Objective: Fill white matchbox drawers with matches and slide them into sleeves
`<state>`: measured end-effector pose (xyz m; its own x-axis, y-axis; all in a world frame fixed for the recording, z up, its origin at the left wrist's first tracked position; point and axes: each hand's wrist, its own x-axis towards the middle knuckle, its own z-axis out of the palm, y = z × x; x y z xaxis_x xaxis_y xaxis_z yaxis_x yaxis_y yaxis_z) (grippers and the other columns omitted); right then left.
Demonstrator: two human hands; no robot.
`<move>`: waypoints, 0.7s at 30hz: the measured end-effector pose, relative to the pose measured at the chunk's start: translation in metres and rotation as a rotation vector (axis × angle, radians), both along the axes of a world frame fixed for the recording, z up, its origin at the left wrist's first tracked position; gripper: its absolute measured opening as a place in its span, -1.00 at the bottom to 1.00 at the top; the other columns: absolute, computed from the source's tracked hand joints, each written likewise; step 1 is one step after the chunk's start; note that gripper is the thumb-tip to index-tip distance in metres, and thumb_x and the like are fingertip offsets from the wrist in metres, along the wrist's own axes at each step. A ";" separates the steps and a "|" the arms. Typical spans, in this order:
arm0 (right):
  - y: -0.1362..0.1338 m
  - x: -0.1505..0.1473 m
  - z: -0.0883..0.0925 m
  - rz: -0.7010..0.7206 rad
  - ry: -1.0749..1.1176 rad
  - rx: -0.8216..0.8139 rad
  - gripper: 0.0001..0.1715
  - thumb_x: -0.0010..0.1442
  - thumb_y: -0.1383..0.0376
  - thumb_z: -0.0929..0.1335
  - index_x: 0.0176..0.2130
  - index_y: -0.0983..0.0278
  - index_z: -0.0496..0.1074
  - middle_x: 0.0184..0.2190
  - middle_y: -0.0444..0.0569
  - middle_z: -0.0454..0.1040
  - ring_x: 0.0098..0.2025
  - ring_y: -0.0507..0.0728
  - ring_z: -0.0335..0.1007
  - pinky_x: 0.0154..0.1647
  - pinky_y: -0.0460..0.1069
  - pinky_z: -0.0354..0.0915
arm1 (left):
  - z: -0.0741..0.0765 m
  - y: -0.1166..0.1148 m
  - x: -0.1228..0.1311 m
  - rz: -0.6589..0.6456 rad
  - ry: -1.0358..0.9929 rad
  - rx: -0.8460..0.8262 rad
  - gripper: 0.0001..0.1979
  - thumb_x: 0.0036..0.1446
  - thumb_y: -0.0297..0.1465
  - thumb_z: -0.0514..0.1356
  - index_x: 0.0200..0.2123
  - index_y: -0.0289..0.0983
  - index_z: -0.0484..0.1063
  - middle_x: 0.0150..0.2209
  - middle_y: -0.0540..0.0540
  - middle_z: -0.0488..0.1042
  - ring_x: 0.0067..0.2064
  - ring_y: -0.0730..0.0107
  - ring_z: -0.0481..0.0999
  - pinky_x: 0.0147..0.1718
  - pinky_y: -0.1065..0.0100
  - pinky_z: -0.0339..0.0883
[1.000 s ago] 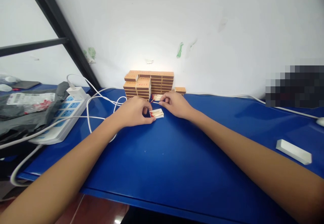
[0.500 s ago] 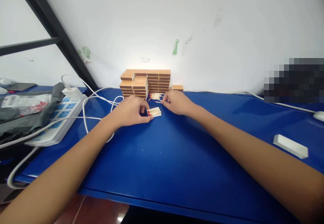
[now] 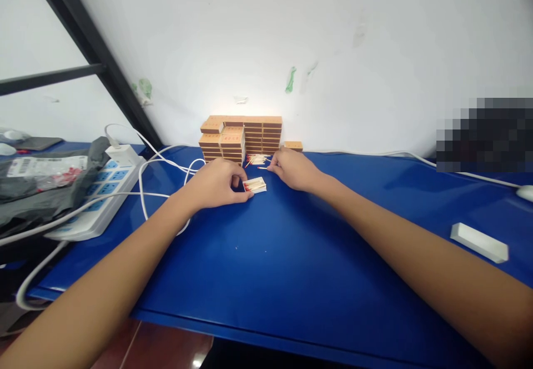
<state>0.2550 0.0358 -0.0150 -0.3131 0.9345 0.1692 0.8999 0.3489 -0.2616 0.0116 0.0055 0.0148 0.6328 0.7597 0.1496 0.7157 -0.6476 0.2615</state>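
My left hand [image 3: 219, 183] rests on the blue table [image 3: 291, 258] with fingers curled, steadying a small open tray of red-tipped matches [image 3: 255, 185]. Just behind it, my right hand [image 3: 293, 169] has its fingers pinched on a single match [image 3: 262, 167] at the edge of a loose pile of matches [image 3: 256, 160]. A stack of orange matchboxes [image 3: 241, 138] stands against the white wall behind both hands, with one lone matchbox [image 3: 293, 145] to its right.
A white power strip [image 3: 100, 197] with white cables [image 3: 162, 163] lies at the left, beside a grey plastic bag [image 3: 41, 183]. A white rectangular block [image 3: 478, 242] lies at the right. A black metal frame [image 3: 91, 58] leans at the upper left.
My right hand has slid slightly away from the tray toward the loose pile and pinched a match there. My left hand keeps its hold on the tray.
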 end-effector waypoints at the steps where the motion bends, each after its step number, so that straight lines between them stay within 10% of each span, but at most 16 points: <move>1: -0.001 0.000 0.003 0.011 0.014 -0.006 -0.79 0.45 0.30 0.40 -0.24 0.32 0.59 -0.07 0.18 0.64 -0.15 0.20 0.54 -0.19 0.02 0.25 | 0.000 0.000 0.000 0.008 0.001 0.004 -0.75 0.11 -0.17 0.40 -0.26 -0.22 0.70 -0.38 -0.02 0.63 -0.38 0.34 0.54 -0.37 0.32 0.25; 15: -0.022 -0.015 0.029 0.354 0.120 -0.094 -0.85 0.33 0.38 0.43 -0.33 0.31 0.58 -0.39 -0.07 0.56 -0.35 0.06 0.35 -0.29 -0.02 0.13 | -0.001 0.001 -0.001 0.011 -0.003 0.042 -0.75 0.10 -0.18 0.40 -0.26 -0.22 0.69 -0.39 -0.03 0.62 -0.40 0.34 0.53 -0.39 0.32 0.21; 21: 0.003 0.011 0.015 -0.071 0.191 0.003 -0.87 0.32 0.31 0.43 -0.27 0.29 0.61 -0.33 -0.04 0.61 -0.34 0.08 0.40 -0.31 -0.02 0.18 | 0.000 0.000 0.000 0.007 0.010 0.021 -0.71 0.12 -0.14 0.41 -0.22 -0.23 0.69 -0.36 -0.04 0.64 -0.37 0.33 0.55 -0.36 0.31 0.27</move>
<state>0.2656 0.0388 -0.0004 -0.2083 0.9525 0.2220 0.8562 0.2873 -0.4293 0.0116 0.0051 0.0149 0.6288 0.7610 0.1596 0.7229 -0.6477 0.2407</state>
